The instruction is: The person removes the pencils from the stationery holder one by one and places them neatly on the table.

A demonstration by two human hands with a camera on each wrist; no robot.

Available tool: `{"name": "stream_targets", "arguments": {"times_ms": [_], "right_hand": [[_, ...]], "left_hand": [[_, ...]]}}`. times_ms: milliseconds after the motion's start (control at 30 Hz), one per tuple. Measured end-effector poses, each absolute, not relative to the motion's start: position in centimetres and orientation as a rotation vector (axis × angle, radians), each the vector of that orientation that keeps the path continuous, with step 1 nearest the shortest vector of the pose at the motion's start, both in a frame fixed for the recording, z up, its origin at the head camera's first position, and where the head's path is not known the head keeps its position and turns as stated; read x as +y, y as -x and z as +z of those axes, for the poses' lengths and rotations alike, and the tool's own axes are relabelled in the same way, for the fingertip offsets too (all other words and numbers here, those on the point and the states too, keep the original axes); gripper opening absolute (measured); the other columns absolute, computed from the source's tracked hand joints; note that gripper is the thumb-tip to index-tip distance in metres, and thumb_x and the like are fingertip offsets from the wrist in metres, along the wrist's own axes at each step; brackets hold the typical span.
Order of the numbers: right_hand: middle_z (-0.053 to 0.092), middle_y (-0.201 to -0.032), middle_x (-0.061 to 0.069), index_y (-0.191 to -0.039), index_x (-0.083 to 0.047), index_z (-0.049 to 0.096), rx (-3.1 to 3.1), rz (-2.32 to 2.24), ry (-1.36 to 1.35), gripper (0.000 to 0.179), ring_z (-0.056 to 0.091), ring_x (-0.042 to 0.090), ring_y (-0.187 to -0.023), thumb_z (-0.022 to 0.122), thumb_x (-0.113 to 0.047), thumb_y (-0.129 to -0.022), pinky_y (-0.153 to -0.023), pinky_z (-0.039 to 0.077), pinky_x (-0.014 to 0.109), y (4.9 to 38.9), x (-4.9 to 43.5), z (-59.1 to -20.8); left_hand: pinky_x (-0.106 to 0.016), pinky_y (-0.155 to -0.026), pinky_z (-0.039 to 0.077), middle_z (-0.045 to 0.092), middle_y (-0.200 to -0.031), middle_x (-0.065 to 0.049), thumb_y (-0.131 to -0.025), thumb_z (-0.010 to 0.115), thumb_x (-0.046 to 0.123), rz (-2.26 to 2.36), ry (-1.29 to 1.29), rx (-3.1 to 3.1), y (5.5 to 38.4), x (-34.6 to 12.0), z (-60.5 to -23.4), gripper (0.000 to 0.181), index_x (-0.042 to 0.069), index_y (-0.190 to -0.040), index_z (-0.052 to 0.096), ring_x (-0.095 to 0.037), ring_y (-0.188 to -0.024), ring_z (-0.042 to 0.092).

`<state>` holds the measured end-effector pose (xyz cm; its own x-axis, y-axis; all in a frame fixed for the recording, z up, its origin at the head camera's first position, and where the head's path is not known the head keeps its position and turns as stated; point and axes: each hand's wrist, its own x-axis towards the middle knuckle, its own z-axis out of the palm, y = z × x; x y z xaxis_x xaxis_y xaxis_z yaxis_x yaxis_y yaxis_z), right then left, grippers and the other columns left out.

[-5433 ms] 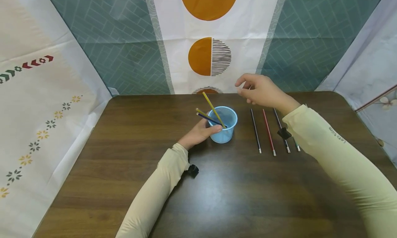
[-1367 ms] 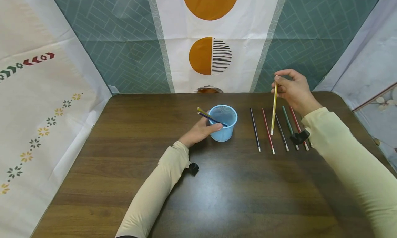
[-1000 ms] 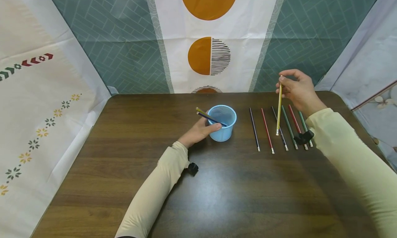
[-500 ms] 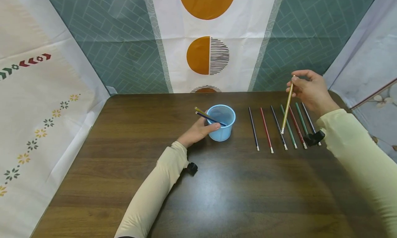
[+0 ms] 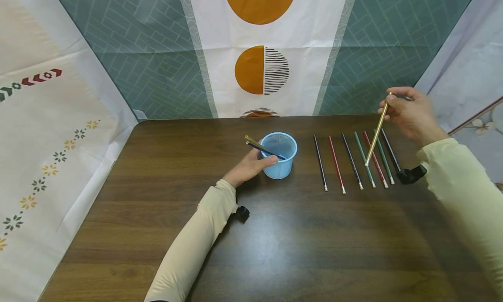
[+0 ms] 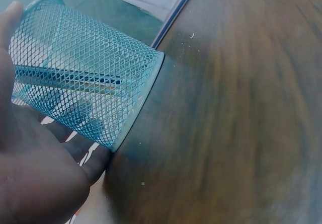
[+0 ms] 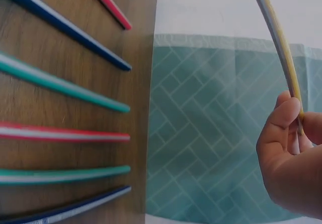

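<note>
My left hand (image 5: 253,165) grips a light blue mesh pencil cup (image 5: 280,168) from its left side, thumb over the rim. Through the mesh in the left wrist view, two pencils show inside the cup (image 6: 85,58); a yellow and a dark blue pencil (image 5: 255,145) lean out over its left rim. My right hand (image 5: 412,114) pinches a yellow pencil (image 5: 377,133) near its upper end, eraser end down, above the row on the table. In the right wrist view, thumb and fingers hold that yellow pencil (image 7: 282,48) at one end.
Several pencils lie side by side on the brown wooden table (image 5: 235,249), right of the cup: dark blue (image 5: 320,164), red (image 5: 337,164), green (image 5: 383,157) and others. A dark pencil (image 5: 390,149) is nearest the right wrist. Patterned cloth (image 5: 137,66) hangs behind the table's far edge.
Earlier, my right hand was empty near the cup and a second yellow pencil stood in it. Now that hand holds a yellow pencil and has moved right along the row. The left hand stays put.
</note>
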<state>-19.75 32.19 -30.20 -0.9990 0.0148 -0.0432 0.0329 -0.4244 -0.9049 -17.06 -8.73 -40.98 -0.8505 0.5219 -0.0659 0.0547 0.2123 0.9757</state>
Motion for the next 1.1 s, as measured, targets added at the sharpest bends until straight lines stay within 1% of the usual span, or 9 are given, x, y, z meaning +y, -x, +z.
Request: {"name": "stream_targets", "arguments": {"times_ms": [233, 467, 600, 733, 833, 967, 1100], "right_hand": [[0.069, -0.069, 0.016, -0.099, -0.001, 0.064, 1.677, -2.709, -0.147, 0.015, 0.068, 0.025, -0.058, 0.061, 0.008, -0.087, -0.047, 0.049, 0.030, 19.8, 33.9, -30.7], [0.069, -0.069, 0.016, -0.093, -0.001, 0.067, 1.677, -2.698, -0.257, 0.015, 0.066, 0.025, -0.056, 0.057, 0.010, -0.088, -0.045, 0.050, 0.031, 20.0, 35.5, -30.9], [0.068, -0.069, 0.015, -0.095, 0.000, 0.062, 1.688, -2.725, -0.272, 0.015, 0.067, 0.024, -0.056, 0.058, 0.012, -0.087, -0.044, 0.051, 0.032, 20.1, 36.1, -30.9], [0.069, -0.069, 0.016, -0.098, -0.003, 0.054, 1.736, -2.725, -0.312, 0.022, 0.066, 0.026, -0.054, 0.061, 0.013, -0.084, -0.044, 0.051, 0.032, 20.3, 36.9, -30.9], [0.069, -0.072, 0.013, -0.100, -0.007, 0.051, 1.819, -2.656, -0.391, 0.027, 0.066, 0.025, -0.056, 0.067, 0.007, -0.083, -0.046, 0.051, 0.032, 20.5, 37.7, -30.6], [0.070, -0.075, 0.008, -0.101, -0.010, 0.052, 1.953, -2.508, -0.461, 0.030, 0.067, 0.020, -0.061, 0.073, -0.002, -0.081, -0.050, 0.053, 0.030, 20.9, 38.7, -30.3], [0.072, -0.073, 0.003, -0.101, -0.010, 0.052, 2.101, -2.337, -0.437, 0.025, 0.067, 0.015, -0.061, 0.069, -0.004, -0.084, -0.051, 0.054, 0.028, 21.2, 39.5, -30.6]], "left_hand": [[-0.049, -0.111, 0.025, 0.044, -0.141, -0.002, -0.060, 0.063, 0.082, 1.683, -0.543, 2.108, 17.0, -8.7, -40.9, 0.111, 0.025, -0.148, 0.027, -0.022, -0.134, 0.035], [-0.049, -0.111, 0.025, 0.044, -0.140, -0.002, -0.063, 0.064, 0.080, 1.705, -0.569, 2.081, 17.0, -8.7, -41.0, 0.107, 0.024, -0.147, 0.027, -0.021, -0.133, 0.036], [-0.049, -0.112, 0.024, 0.044, -0.141, -0.002, -0.063, 0.064, 0.080, 1.701, -0.565, 2.083, 17.0, -8.7, -41.0, 0.108, 0.025, -0.148, 0.026, -0.021, -0.134, 0.035], [-0.049, -0.112, 0.023, 0.044, -0.141, -0.002, -0.062, 0.064, 0.081, 1.698, -0.559, 2.087, 17.1, -8.7, -41.0, 0.110, 0.024, -0.148, 0.026, -0.020, -0.134, 0.035], [-0.048, -0.112, 0.024, 0.044, -0.141, -0.003, -0.062, 0.064, 0.081, 1.706, -0.567, 2.088, 17.2, -8.7, -41.1, 0.111, 0.022, -0.148, 0.026, -0.020, -0.134, 0.035], [-0.046, -0.112, 0.024, 0.046, -0.140, -0.003, -0.061, 0.063, 0.081, 1.716, -0.566, 2.096, 17.2, -8.6, -41.3, 0.112, 0.021, -0.148, 0.026, -0.019, -0.133, 0.036], [-0.046, -0.112, 0.025, 0.046, -0.139, -0.003, -0.062, 0.063, 0.081, 1.714, -0.562, 2.093, 17.1, -8.6, -41.3, 0.111, 0.021, -0.148, 0.027, -0.019, -0.132, 0.037]]}}
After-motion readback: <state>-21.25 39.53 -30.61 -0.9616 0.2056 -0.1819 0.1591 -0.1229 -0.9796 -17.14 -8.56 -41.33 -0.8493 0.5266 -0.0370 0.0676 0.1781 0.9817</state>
